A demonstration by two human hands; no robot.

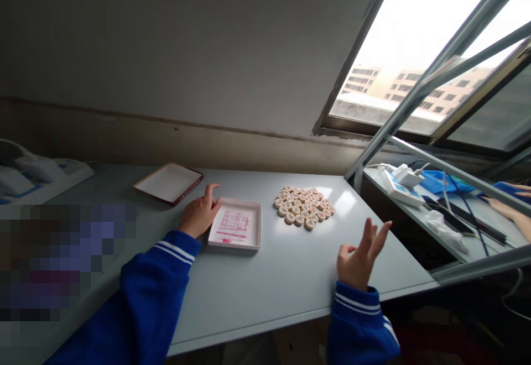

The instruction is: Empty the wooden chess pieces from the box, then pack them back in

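My left hand [199,212] is at the left edge of a square white box [258,227], its fingers partly spread and bent; whether it touches the rim is hard to tell. Red and pink lines mark the paper [234,224] inside the box. To the right of the box, several round wooden pieces with characters [305,206] lie in one flat cluster on the grey table [257,293]. My right hand [357,260] is raised near the table's front right edge, fingers apart, holding nothing.
A box lid [170,182] with a red-brown rim lies at the back left. White power strips sit at far left [68,180] and on the right-hand desk [400,188]. Metal bars [373,149] rise at right, with another person's arm [510,215] beyond.
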